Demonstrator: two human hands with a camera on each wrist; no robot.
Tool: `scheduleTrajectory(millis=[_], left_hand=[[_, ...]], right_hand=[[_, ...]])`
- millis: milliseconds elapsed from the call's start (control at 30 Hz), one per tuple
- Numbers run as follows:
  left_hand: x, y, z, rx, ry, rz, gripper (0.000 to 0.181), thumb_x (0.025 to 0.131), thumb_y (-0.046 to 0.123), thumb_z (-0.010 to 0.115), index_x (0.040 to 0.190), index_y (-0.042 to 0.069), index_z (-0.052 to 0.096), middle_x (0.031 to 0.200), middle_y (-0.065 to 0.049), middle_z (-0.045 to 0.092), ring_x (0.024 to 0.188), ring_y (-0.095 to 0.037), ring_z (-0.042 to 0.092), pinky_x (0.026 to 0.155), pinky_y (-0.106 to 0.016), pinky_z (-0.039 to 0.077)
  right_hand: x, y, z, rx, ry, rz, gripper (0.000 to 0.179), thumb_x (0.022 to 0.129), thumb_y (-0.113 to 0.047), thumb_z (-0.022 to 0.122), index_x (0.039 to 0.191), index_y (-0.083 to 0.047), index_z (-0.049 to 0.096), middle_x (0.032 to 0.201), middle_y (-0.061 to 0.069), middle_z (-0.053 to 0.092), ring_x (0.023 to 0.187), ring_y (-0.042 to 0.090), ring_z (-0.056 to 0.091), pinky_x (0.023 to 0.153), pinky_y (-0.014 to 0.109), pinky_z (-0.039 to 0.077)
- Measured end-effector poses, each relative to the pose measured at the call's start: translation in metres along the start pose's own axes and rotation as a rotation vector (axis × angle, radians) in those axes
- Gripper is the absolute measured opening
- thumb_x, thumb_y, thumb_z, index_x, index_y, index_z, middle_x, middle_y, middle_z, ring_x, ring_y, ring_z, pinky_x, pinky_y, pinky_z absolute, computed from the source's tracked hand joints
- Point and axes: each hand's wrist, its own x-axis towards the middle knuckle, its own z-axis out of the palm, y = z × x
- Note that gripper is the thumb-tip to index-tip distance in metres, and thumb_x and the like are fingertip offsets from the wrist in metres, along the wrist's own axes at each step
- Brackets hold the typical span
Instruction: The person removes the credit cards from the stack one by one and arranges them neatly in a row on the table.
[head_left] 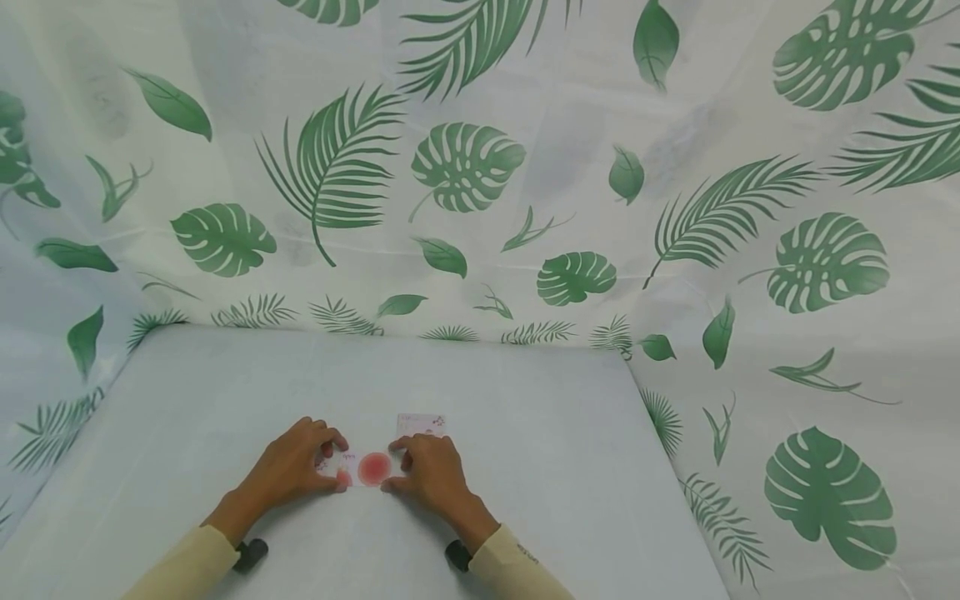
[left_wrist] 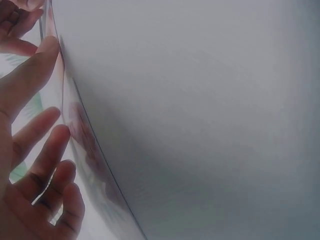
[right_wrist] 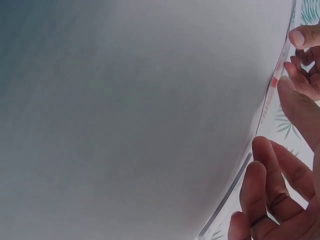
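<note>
In the head view, a pale card (head_left: 374, 469) with a large red circle lies between my two hands, low over the white table. My left hand (head_left: 296, 465) holds its left end, with the index finger at the far edge and the thumb at the near edge. My right hand (head_left: 433, 473) pinches the right end the same way. Another printed card (head_left: 322, 461) shows partly under the left fingers. Just beyond the right hand lies a pale card (head_left: 420, 422) with small pink print, its near part hidden. Both wrist views catch fingertips along the cards' thin edges.
The white table (head_left: 555, 467) extends around the hands. A white sheet (head_left: 570, 125) printed with green leaves hangs behind it and along both sides. Dark wrist cameras are strapped below each hand, by the cream sleeves (head_left: 187, 562).
</note>
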Motion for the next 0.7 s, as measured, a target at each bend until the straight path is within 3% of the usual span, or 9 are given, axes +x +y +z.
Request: scheduleTrajectory(millis=[400,700], left_hand=[[0.009,0.007,-0.001,0.01,0.011,0.008,0.054,0.071,0.047,0.098,0.112,0.021,0.074,0.089,0.009,0.058,0.086,-0.008,0.046,0.073,-0.027,0.045],[0.022,0.019,-0.003,-0.008,-0.004,-0.006,0.046,0.075,0.035,0.095,0.114,0.021,0.074,0.09,0.008,0.059,0.09,-0.011,0.049,0.078,-0.033,0.05]], right_hand=[[0.004,0.017,-0.008,0.014,0.044,0.043,0.052,0.077,-0.045,0.096,0.121,-0.024,0.079,0.075,-0.013,0.067,0.069,0.001,0.051,0.084,0.033,0.049],[0.004,0.026,-0.018,0.046,0.072,0.052,0.054,0.076,-0.043,0.096,0.121,-0.02,0.079,0.075,-0.011,0.067,0.073,0.003,0.054,0.088,0.036,0.05]])
